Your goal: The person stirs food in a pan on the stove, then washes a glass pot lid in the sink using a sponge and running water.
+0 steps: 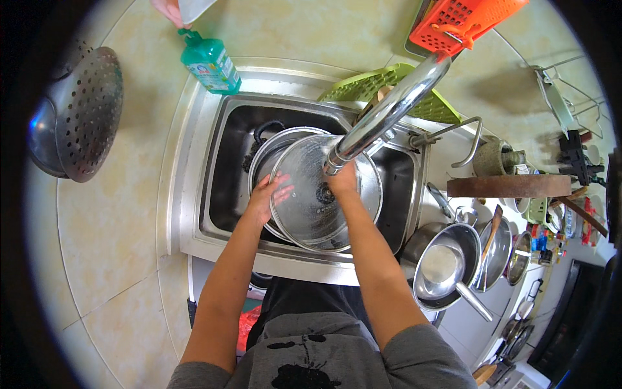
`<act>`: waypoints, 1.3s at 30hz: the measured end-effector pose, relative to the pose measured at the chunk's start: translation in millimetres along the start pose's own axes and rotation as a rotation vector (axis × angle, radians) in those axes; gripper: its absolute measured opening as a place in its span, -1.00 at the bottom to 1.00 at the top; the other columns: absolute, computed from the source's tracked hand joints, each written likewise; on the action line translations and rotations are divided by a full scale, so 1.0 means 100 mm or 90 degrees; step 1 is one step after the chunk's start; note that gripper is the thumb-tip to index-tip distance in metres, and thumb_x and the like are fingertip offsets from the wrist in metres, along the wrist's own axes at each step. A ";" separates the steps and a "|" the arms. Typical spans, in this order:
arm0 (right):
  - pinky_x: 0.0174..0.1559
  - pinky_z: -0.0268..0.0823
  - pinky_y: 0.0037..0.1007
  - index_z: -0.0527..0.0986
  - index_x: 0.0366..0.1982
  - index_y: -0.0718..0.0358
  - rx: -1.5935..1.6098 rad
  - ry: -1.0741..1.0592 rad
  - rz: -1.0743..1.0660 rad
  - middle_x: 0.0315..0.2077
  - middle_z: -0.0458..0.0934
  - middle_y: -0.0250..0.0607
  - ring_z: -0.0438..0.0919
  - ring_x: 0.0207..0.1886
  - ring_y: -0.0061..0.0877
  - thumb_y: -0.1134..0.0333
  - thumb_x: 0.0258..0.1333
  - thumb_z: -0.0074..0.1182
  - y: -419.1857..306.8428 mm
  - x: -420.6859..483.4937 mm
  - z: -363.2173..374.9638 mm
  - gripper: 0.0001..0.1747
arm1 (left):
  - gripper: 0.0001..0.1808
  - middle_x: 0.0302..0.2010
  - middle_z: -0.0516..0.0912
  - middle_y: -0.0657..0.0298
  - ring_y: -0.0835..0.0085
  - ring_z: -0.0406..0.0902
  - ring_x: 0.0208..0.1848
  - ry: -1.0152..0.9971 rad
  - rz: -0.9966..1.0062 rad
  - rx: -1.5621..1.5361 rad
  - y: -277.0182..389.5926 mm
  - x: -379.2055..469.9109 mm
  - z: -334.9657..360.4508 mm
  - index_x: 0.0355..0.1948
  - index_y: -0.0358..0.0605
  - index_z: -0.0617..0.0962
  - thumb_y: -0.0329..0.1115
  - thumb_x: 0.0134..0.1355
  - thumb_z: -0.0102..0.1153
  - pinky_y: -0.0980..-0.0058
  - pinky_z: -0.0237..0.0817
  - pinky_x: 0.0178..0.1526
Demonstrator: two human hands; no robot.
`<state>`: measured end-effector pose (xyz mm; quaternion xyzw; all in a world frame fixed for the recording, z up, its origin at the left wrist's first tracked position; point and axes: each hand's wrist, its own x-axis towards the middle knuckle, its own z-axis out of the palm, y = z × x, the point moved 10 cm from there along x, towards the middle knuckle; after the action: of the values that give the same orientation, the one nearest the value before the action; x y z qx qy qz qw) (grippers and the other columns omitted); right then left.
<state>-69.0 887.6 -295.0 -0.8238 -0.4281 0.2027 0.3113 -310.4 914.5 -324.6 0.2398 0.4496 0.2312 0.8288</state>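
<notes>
A clear glass pot lid (306,223) with a metal rim is tilted over the sink, its surface wet and streaked. My left hand (266,198) grips the lid's left edge, with the fingers showing through the glass. My right hand (345,182) is at the lid's upper right face, close to the dark knob (324,193). The chrome faucet (393,107) covers its fingers, so whether they hold anything is hidden. Under the lid, a round metal pot or basin (261,163) stands in the stainless steel sink (226,146).
A green pump bottle (210,65) stands at the sink's back left corner. Dark scrubbing material (253,148) lies in the sink. Behind the faucet leans a green perforated rack (369,80). To the right are metal pans (440,262); a perforated metal strainer (92,114) hangs at left.
</notes>
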 end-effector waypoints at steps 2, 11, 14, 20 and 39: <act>0.22 0.23 -0.13 0.34 0.12 0.23 -0.020 -0.018 -0.072 0.10 0.39 0.14 0.40 0.15 0.03 0.36 0.12 0.03 -0.43 -0.08 0.32 -0.51 | -0.60 0.24 0.49 0.10 0.11 0.51 0.18 0.005 0.001 -0.004 -0.01 0.01 0.00 0.20 -0.13 0.40 -0.24 0.40 0.02 0.23 0.37 0.18; 0.11 0.35 -0.18 0.46 -0.05 0.12 -0.032 -0.288 -0.094 -0.02 0.43 -0.07 0.43 0.11 -0.10 0.53 -0.09 0.12 -0.40 -1.82 0.11 -0.54 | -0.66 0.13 0.58 0.10 0.20 0.58 0.09 0.051 0.007 -0.038 -0.02 0.05 -0.07 0.08 -0.20 0.43 -0.20 0.42 0.02 0.36 0.43 0.07; 0.04 0.40 -0.16 0.53 -0.11 0.09 -0.261 -0.216 0.047 -0.07 0.50 -0.07 0.50 0.04 -0.15 0.50 0.04 0.00 0.36 -1.68 -0.43 -0.66 | -0.61 0.15 0.57 0.09 0.17 0.57 0.11 0.052 0.019 -0.019 0.01 0.04 -0.07 0.14 -0.22 0.41 -0.19 0.42 0.00 0.36 0.42 0.08; 0.08 0.33 -0.16 0.46 -0.01 0.14 -0.229 0.090 0.010 -0.05 0.43 0.01 0.43 0.04 -0.07 0.47 0.01 0.17 0.39 -0.49 -0.78 -0.56 | -0.57 0.21 0.51 0.07 0.10 0.52 0.17 0.050 0.007 -0.023 0.02 0.02 -0.04 0.20 -0.21 0.38 -0.18 0.42 0.00 0.26 0.40 0.16; 0.09 0.35 -0.20 0.46 0.05 0.22 0.021 -0.260 -0.263 -0.09 0.43 -0.04 0.45 0.01 -0.10 0.61 -0.11 0.11 -1.10 -1.89 0.28 -0.44 | -0.35 0.26 0.45 0.08 0.18 0.44 0.21 -0.019 0.018 -0.018 0.00 0.09 0.00 0.24 -0.23 0.35 0.10 0.37 0.01 0.28 0.32 0.13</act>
<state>-254.1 788.4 -227.3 -0.6562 -0.6373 0.3033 0.2669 -306.1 920.2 -330.3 0.2380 0.4307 0.2454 0.8352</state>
